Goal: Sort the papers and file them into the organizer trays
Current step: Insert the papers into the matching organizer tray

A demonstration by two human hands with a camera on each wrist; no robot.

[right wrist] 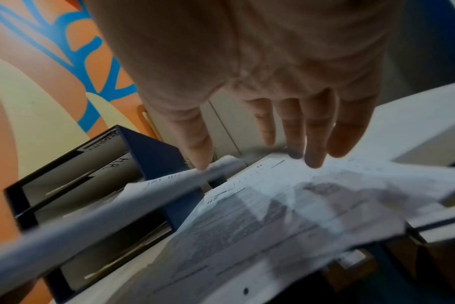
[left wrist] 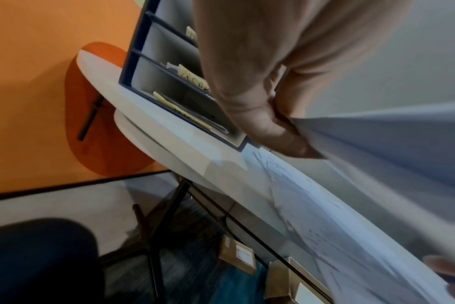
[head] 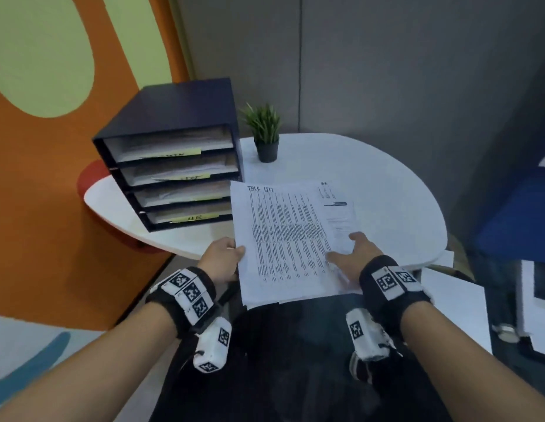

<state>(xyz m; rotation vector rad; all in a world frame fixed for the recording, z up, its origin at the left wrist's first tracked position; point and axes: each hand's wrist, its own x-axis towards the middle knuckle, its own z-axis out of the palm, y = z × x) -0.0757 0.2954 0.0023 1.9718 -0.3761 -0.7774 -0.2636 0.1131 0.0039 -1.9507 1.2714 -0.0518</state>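
Top sheet: you hold it over the near edge of the counter, on the loose stack.
Left grip: pinches the sheet's left edge, thumb on top.
Right grip: fingers spread flat, resting on the stack.
Direction: the trays lie ahead and left of your left grip, nearer that hand.
Long axis: runs away from you, towards the tray mouths.
Look: white, dense print, handwritten heading; tray labels yellow.

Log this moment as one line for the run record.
left hand: grips top sheet | right hand: open on paper stack | organizer: four trays hold papers | filing: pending
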